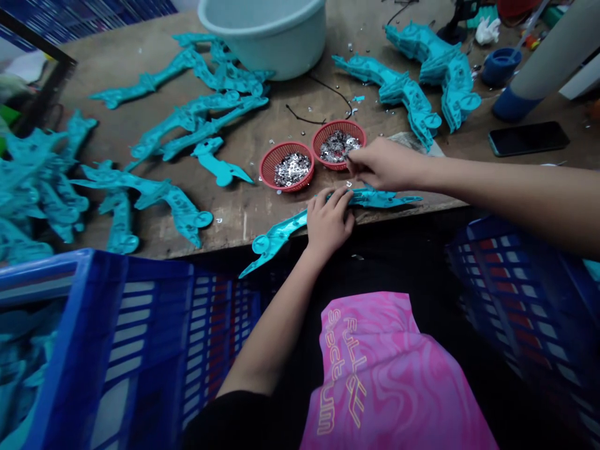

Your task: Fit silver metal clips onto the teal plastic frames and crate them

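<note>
My left hand (329, 224) rests at the table's front edge, its fingers gripping a long teal plastic moulding (276, 240) that sticks out past the edge. My right hand (382, 164) reaches over that moulding, its fingertips bunched against the rim of a red mesh basket (338, 125). This basket and a second red one (268, 161) both hold small silver metal pieces (291, 170). I cannot tell whether my right fingers pinch anything. Several similar teal mouldings (175, 122) lie across the wooden table (244, 209), with more stacked at the right (412, 94).
A pale blue plastic basin (267, 37) stands at the back of the table. Blue crates sit on both sides below the edge (140, 325) (520, 294), the left one holding teal pieces. A phone (529, 139) lies at the right. Pink cloth (375, 375) covers my lap.
</note>
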{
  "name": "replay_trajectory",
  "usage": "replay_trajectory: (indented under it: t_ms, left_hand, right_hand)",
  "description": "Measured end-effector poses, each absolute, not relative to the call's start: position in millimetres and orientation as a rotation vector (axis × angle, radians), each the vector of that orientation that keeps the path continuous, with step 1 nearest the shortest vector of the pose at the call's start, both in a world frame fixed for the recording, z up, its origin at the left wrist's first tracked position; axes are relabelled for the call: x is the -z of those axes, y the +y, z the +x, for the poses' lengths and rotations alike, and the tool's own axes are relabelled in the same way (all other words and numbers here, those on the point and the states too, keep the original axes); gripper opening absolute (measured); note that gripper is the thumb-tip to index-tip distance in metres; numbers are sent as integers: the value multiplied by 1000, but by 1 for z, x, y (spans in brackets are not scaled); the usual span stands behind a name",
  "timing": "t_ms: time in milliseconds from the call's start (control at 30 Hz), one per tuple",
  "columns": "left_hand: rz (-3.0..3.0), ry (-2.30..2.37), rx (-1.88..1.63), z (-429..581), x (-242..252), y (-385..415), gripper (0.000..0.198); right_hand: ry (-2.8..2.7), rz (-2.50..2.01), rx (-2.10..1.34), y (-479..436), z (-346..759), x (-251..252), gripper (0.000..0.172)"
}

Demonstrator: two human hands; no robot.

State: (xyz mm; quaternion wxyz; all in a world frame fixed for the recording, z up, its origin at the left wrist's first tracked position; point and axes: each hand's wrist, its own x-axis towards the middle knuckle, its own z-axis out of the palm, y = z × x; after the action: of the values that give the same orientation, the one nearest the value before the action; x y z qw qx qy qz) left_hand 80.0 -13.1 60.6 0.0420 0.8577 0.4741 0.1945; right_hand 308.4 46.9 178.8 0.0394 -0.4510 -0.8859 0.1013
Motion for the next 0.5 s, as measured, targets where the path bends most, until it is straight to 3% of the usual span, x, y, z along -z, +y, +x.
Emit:
replay_trajectory:
  t_ms: [267,400,433,500]
  left_hand:
    - [2706,1397,-575,65,-81,-14,43]
    - [2762,1374,-713,50,-114,-8,35]
    - [2761,1352,-777,46,-123,-6,34]
    - [2745,1319,-935,40,-135,-4,36]
  right_hand:
    - [-2831,-1365,-271,60,317,-161,39]
    - [-2870,-1103,-355,36,298,-164,91]
    - [-2859,-1102,-360,35,297,-167,97]
    - [-2746,-1202,-317,42,304,-174,94]
